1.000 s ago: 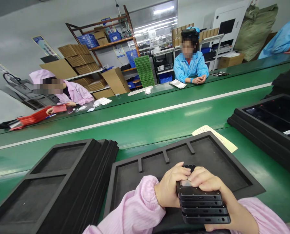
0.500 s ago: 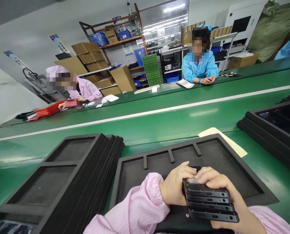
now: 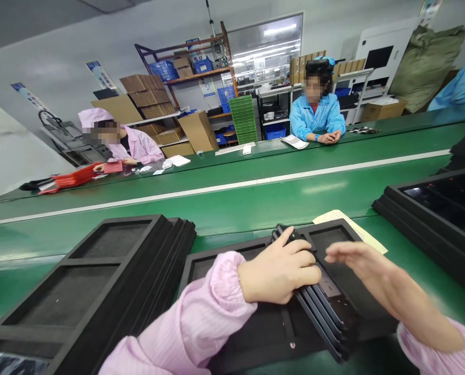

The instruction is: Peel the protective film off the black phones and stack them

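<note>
Since the earlier frame, the stack of phones point(image 3: 318, 302) has been tipped from flat in both hands to leaning on edge in the foam tray point(image 3: 224, 265), and the right hand point(image 3: 357, 260) has come off it.

Going left to right: a stack of empty black foam trays point(image 3: 99, 271) is lying at near left on the green bench point(image 3: 236, 203), just beside the working tray. A pink-sleeved left hand point(image 3: 279, 271) is being closed over the top of the phone stack, fingers curled across the upper faces, so the stack is being gripped and steadied against the tray floor at near centre. The right hand is being held open just to the right of the stack, fingers spread, touching nothing as far as can be told. A perforated paper sheet point(image 3: 350, 221) is lying just beyond the tray's far right corner. Another tray pile point(image 3: 431, 213) is sitting at far right, with glossy parts in it.

Handling judgement: the phones are looking stiff, smooth-sided and likely slippery against each other, moderately heavy as a bundle, with scratch-prone faces; the stack is best being taken by the long edges, squeezed together so none is sliding out.

Two other people are being seen seated at the far side of the conveyor.
</note>
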The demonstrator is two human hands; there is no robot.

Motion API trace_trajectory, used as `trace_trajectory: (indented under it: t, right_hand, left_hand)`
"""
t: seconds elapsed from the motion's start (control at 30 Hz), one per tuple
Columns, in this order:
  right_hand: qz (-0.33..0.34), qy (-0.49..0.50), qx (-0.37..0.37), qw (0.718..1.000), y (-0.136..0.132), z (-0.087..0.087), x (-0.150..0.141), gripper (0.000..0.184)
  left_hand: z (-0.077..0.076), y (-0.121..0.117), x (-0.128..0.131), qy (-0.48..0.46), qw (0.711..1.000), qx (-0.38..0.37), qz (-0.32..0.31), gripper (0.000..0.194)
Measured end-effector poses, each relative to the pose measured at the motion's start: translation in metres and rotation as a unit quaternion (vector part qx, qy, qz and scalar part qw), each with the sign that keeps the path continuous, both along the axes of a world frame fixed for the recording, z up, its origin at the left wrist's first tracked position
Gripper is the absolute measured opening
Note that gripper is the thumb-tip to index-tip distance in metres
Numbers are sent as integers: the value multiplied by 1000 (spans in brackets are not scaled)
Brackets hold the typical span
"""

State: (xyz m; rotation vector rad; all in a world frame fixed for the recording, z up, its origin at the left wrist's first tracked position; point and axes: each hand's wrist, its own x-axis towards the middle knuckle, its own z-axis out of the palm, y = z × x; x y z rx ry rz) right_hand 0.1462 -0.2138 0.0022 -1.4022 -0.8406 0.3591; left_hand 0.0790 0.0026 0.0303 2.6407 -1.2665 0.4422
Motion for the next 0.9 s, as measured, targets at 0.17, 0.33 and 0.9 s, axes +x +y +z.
trace_trajectory:
  t: [0.17,0.33,0.9]
  right_hand:
    - [-77,42,-152,984,45,3,30,52]
    - [-30,60,-179,982,83,-8,46,34]
    - [81,187,-214,955,79,-21,48,53]
  left_hand:
    - [11,-6,22,-30,983,179,-36,11]
    - [-10,-4,13,-13,989,147,15,17]
    - [-84,20,15,361,716,-545,245,53]
